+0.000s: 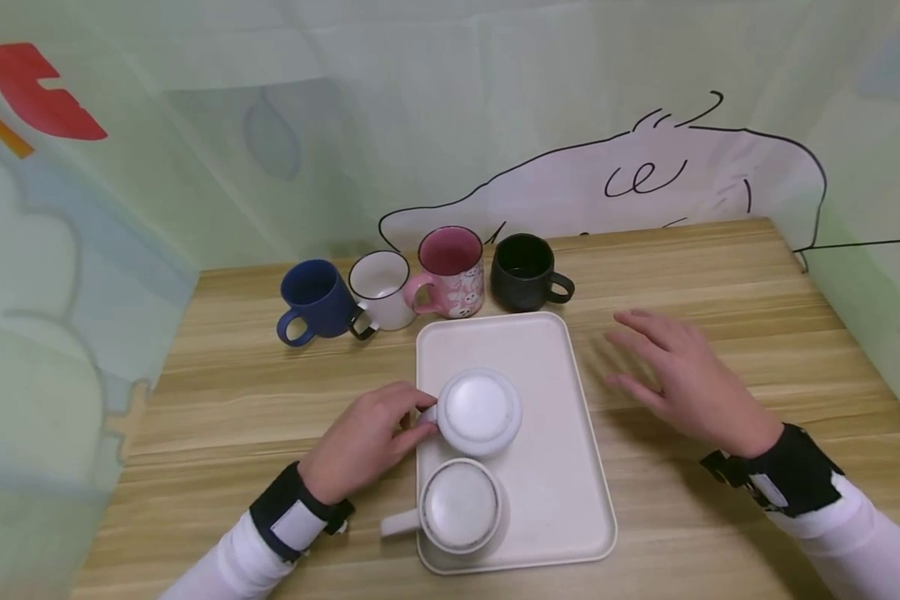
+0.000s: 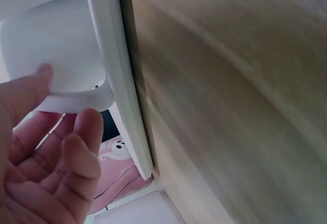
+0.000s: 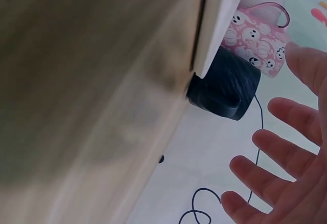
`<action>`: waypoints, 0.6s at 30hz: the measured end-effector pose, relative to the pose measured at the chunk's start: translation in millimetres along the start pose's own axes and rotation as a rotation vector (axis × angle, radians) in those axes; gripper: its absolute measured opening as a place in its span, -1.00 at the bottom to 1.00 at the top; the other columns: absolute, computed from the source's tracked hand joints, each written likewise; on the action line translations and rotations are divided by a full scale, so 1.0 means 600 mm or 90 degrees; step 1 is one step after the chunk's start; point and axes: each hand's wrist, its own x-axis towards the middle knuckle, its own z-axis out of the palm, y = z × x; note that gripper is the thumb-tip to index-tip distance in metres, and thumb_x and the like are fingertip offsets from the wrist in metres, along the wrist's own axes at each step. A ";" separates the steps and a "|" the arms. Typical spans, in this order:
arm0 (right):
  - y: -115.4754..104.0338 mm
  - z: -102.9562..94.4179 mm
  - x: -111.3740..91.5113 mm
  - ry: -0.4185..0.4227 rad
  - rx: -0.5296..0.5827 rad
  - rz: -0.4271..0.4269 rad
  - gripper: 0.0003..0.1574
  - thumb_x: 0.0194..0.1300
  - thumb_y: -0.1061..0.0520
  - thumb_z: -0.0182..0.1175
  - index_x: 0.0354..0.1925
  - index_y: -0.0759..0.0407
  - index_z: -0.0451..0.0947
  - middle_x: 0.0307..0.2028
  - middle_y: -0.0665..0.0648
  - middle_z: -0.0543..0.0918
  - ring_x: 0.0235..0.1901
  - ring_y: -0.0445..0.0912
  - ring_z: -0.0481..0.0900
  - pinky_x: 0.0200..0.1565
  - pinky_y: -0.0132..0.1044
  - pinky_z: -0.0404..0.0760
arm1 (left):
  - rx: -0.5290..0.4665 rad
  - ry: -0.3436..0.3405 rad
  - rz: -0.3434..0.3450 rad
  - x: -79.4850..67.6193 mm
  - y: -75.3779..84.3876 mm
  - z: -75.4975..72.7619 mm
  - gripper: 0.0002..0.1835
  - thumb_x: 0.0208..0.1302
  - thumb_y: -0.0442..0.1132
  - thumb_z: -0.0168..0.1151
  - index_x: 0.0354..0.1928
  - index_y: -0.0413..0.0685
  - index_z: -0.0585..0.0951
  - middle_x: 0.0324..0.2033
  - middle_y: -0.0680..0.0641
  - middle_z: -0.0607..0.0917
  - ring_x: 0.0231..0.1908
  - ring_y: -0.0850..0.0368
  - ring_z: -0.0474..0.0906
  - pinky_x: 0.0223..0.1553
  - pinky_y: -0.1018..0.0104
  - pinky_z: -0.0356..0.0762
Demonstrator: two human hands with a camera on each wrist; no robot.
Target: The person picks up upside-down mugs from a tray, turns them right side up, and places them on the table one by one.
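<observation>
White mug (image 1: 480, 412) sits at the frame's centre on the pale tray (image 1: 551, 475), apparently base up, immediately right of the left hand (image 1: 367, 433); its handle (image 1: 428, 416) points left, and the left fingers are narrowed in a pinch on it. That side-to-side handle line is the key relation, with the left hand plainly the nearer one. Just below, a second white mug (image 1: 461, 507) also points its handle left. Off to the right, the right hand (image 1: 682, 383) is apart from the tray, fingers spread and holding nothing. Farthest, at upper centre, four upright mugs (image 1: 461, 292) line the table (image 1: 255, 400).
</observation>
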 end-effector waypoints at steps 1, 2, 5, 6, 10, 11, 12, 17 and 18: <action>-0.001 0.001 -0.004 -0.010 -0.004 0.004 -0.27 0.20 -0.07 0.39 0.28 0.16 0.51 0.34 0.26 0.41 0.32 0.23 0.32 0.23 0.26 0.28 | -0.007 0.001 -0.001 0.000 0.000 0.001 -0.73 0.24 -0.13 0.41 -0.02 0.06 0.69 -0.27 0.22 0.60 -0.35 0.27 0.50 -0.33 0.46 0.52; -0.001 0.001 -0.007 -0.020 -0.006 0.008 -0.24 0.18 -0.07 0.41 0.29 0.15 0.49 0.36 0.26 0.38 0.34 0.24 0.29 0.25 0.28 0.25 | -0.013 0.002 -0.003 0.000 0.000 0.001 -0.74 0.25 -0.14 0.40 -0.03 0.06 0.69 -0.28 0.23 0.59 -0.36 0.27 0.50 -0.34 0.47 0.51; -0.002 0.004 -0.017 -0.048 -0.018 0.020 -0.20 0.20 -0.10 0.40 0.34 0.11 0.46 0.43 0.24 0.30 0.39 0.26 0.21 0.32 0.26 0.15 | -0.023 0.006 -0.006 0.000 -0.001 0.004 -0.74 0.26 -0.15 0.39 -0.01 0.05 0.69 -0.28 0.23 0.60 -0.35 0.30 0.48 -0.32 0.46 0.52; -0.003 0.004 -0.020 -0.057 -0.021 0.022 -0.19 0.21 -0.11 0.39 0.35 0.11 0.44 0.45 0.23 0.27 0.40 0.26 0.19 0.34 0.26 0.12 | -0.026 0.007 -0.008 0.000 -0.001 0.004 -0.74 0.27 -0.16 0.38 -0.01 0.05 0.69 -0.28 0.23 0.60 -0.35 0.31 0.48 -0.32 0.46 0.52; -0.002 0.006 -0.031 -0.082 -0.027 0.025 -0.16 0.26 -0.18 0.33 0.40 0.10 0.39 0.50 0.18 0.16 0.44 0.24 0.10 0.37 0.24 0.04 | -0.036 0.009 -0.014 0.001 -0.002 0.005 -0.76 0.30 -0.18 0.36 0.00 0.04 0.69 -0.25 0.22 0.62 -0.35 0.34 0.47 -0.30 0.44 0.54; -0.001 0.007 -0.034 -0.086 -0.029 0.026 -0.15 0.27 -0.20 0.32 0.41 0.09 0.39 0.51 0.17 0.15 0.45 0.24 0.08 0.37 0.24 0.03 | -0.037 0.010 -0.015 0.002 -0.002 0.005 -0.76 0.30 -0.18 0.35 0.00 0.04 0.68 -0.25 0.22 0.62 -0.35 0.34 0.47 -0.30 0.44 0.54; 0.000 0.007 -0.036 -0.091 -0.030 0.027 -0.14 0.27 -0.21 0.31 0.42 0.09 0.37 0.51 0.17 0.13 0.46 0.24 0.06 0.37 0.25 0.02 | -0.039 0.010 -0.016 0.002 -0.002 0.005 -0.77 0.31 -0.18 0.34 -0.01 0.03 0.68 -0.25 0.21 0.62 -0.35 0.34 0.48 -0.30 0.44 0.54; 0.005 0.010 -0.045 -0.101 -0.046 0.027 -0.09 0.26 -0.29 0.28 0.43 0.08 0.36 0.48 0.23 0.18 0.46 0.25 0.05 0.35 0.27 0.05 | -0.037 0.007 -0.011 0.004 -0.003 0.008 -0.78 0.33 -0.19 0.32 -0.01 0.01 0.67 -0.18 0.16 0.66 -0.22 0.38 0.55 -0.14 0.43 0.58; 0.006 0.010 -0.046 -0.103 -0.048 0.026 -0.08 0.26 -0.30 0.27 0.43 0.08 0.36 0.48 0.24 0.20 0.45 0.26 0.05 0.35 0.27 0.05 | -0.037 0.008 -0.008 0.004 -0.003 0.008 -0.78 0.34 -0.19 0.32 0.00 0.01 0.66 -0.16 0.15 0.67 -0.18 0.38 0.56 -0.10 0.43 0.58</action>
